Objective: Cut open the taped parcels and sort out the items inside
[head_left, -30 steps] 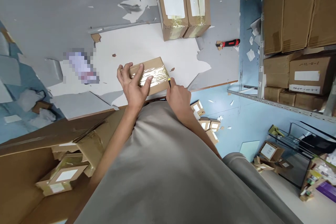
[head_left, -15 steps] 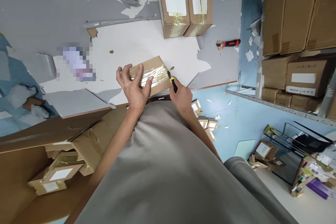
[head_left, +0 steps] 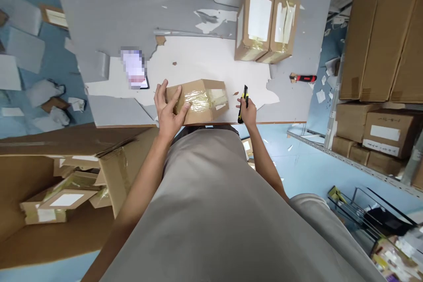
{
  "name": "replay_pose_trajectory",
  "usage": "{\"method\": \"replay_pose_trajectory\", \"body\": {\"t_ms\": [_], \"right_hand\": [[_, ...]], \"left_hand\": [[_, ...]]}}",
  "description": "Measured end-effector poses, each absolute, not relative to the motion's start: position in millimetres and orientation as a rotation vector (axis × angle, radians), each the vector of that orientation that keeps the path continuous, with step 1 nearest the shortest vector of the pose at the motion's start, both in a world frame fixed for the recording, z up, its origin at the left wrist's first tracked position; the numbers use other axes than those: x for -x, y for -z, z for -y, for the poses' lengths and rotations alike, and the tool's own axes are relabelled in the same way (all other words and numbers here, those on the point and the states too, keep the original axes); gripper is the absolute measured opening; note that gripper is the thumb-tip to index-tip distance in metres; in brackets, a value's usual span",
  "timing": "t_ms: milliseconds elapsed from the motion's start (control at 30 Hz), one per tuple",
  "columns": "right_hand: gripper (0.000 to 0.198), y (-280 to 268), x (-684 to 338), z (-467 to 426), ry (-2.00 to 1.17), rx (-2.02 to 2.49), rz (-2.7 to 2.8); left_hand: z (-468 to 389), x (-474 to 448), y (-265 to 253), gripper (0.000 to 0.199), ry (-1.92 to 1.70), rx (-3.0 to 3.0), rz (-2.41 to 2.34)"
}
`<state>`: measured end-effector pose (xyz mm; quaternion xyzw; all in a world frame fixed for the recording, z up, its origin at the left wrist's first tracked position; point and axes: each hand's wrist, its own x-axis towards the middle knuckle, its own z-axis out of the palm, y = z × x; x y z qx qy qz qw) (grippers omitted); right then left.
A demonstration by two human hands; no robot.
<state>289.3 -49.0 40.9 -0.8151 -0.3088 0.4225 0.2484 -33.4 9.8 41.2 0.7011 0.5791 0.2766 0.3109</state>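
Note:
A taped cardboard box [head_left: 201,102] lies near the front edge of the worktable, with clear tape across its top and a pale label on its right end. My left hand [head_left: 169,108] grips the box's left end, fingers over the top and thumb along the near side. Off to the right, apart from the box, my right hand [head_left: 248,112] is closed around a black and yellow utility knife [head_left: 245,92], its tip pointing away from me.
Two labelled boxes [head_left: 256,22] stand together at the back right. A red and black cutter [head_left: 304,78] lies near the right edge, a phone [head_left: 134,68] on the left. An open carton [head_left: 128,158] holding smaller boxes sits front left; loaded shelves [head_left: 376,31] rise at the right.
My right hand has drawn the utility knife away from the box to the right. The box has turned, so its labelled end shows. The whole view has shifted.

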Motion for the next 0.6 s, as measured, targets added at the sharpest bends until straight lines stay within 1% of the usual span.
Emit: {"method": "replay_pose_trajectory", "body": {"t_ms": [67,133,233,300,467,600], "right_hand": [[0.033,-20.2,-280.1,31.7,-1.268,2.158,0.802],[0.031,-12.5,-265.1,20.8,-1.325,2.111,0.843],[0.028,-20.8,-245.0,16.0,-1.280,2.120,1.029],[0.030,-34.8,-239.8,18.2,-1.209,2.171,1.131],[0.030,-74.9,-251.6,30.2,-0.907,2.362,1.246],[0.035,-87.7,-260.2,39.0,-0.816,2.492,1.271]], "left_hand": [[-2.1,52.1,-43.9,0.068,-0.763,-1.833,-1.580],[6.6,68.3,-48.7,0.063,-0.793,-1.789,-1.639],[18.1,84.4,-57.2,0.053,-0.816,-1.696,-1.667],[22.4,88.0,-60.7,0.052,-0.815,-1.641,-1.631],[15.1,71.7,-46.1,0.056,-0.793,-1.512,-1.453],[-3.5,49.6,-12.9,0.071,-0.709,-1.446,-1.361]]}}
